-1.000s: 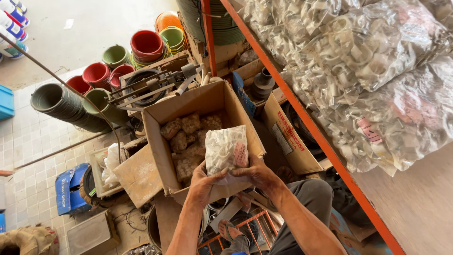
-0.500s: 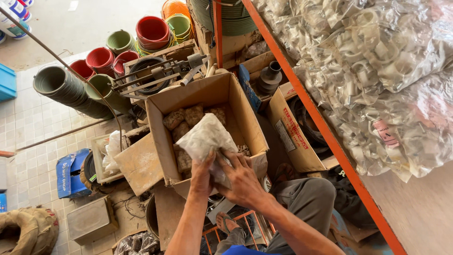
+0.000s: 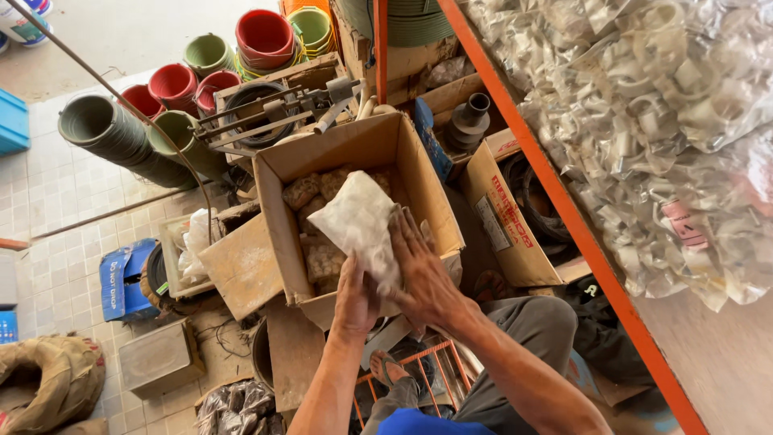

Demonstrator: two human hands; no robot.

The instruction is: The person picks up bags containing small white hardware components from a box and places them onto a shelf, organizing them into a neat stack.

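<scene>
Plastic bag [image 3: 360, 221] of small parts hangs over the open cardboard box [image 3: 282, 189], left hand [image 3: 355, 302] clamped underneath at 6 o'clock, right hand [image 3: 423, 278] flat against its side. Supporting its bottom seems wise.

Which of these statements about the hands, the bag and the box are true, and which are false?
1. Both hands hold a pale bag over the open cardboard box. True: the left hand grips its lower end and the right hand lies against its side.
2. The box is empty. False: more lumpy bags lie inside it.
3. Red and green pots stand stacked beyond the box. True.
4. The shelf frame on the right is blue. False: it is orange.
5. Clear bags of white fittings lie on the shelf. True.
</scene>
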